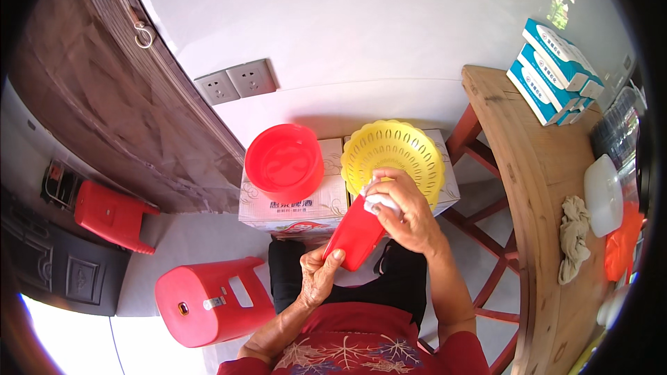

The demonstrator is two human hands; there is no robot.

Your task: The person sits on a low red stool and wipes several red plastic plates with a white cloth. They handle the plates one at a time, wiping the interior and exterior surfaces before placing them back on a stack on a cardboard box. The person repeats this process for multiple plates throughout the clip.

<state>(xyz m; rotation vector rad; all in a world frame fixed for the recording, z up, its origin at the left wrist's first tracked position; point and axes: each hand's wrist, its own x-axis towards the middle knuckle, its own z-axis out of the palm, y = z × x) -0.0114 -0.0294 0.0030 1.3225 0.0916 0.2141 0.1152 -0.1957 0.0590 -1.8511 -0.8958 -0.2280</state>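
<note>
A flat, oblong red plastic piece (356, 235) is held tilted in front of my lap. My left hand (319, 276) grips its lower end, with the thumb on the upper face. At the piece's far end, my right hand (408, 214) is closed around a crumpled white tissue or cloth (379, 201) that touches the plastic. Just beyond that hand stands a yellow colander (392, 147), partly hidden by my fingers. To its left is a round red basin (285, 163). Both rest on cardboard boxes (333, 167) against the wall.
A wooden table (514, 160) at the right bears stacked blue-and-white boxes (552, 69), a rumpled beige cloth (574, 239) and a translucent white container (603, 196). Red stools (208, 305) lie or stand at the left. Grey sockets (236, 82) are on the wall.
</note>
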